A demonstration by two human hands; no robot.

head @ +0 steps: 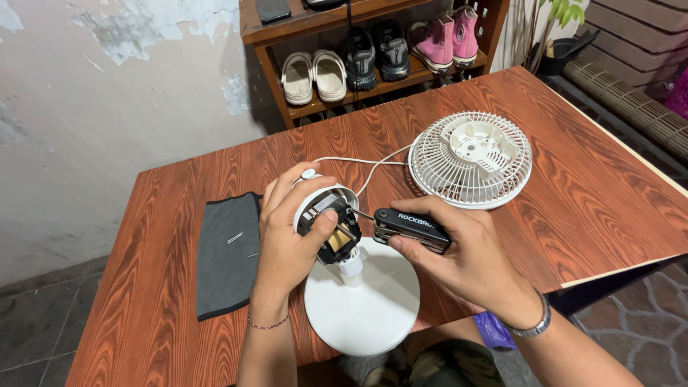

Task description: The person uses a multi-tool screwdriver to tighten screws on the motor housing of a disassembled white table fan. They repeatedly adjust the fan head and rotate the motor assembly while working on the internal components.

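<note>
Wood-grain table (179, 301) stands on a grey tiled floor before a peeling plaster wall.

Item one: fan motor (331, 223), housing removed, sits on its white neck above a round white base (362, 304) that overhangs the table's near edge. Its windings and black frame are exposed, and its open face is turned toward the right. A white cord (351, 160) runs from it toward the far edge.

Item two: left hand (290, 233) is clamped around the motor from the left, fingers over the top, thumb pressed on the exposed front.

Item three: right hand (459, 251) is closed on a black folding multi-tool (410, 228). The tool's long axis lies roughly parallel to the near edge; one thin bit is unfolded and points left, its tip at the motor's right side. Whether the tip is seated in a screw cannot be told. A white label runs along the tool's black body.

Item four: white fan grille (473, 161) lies flat near the far right edge, open side up, with a round white hub at its centre.

Item five: dark grey cloth (226, 258) lies left of the motor, carrying a few small metal pins or screws (235, 238).

Item six: wooden shoe rack (373, 18) beyond the far edge holds white clogs, dark trainers and pink high-tops.
</note>
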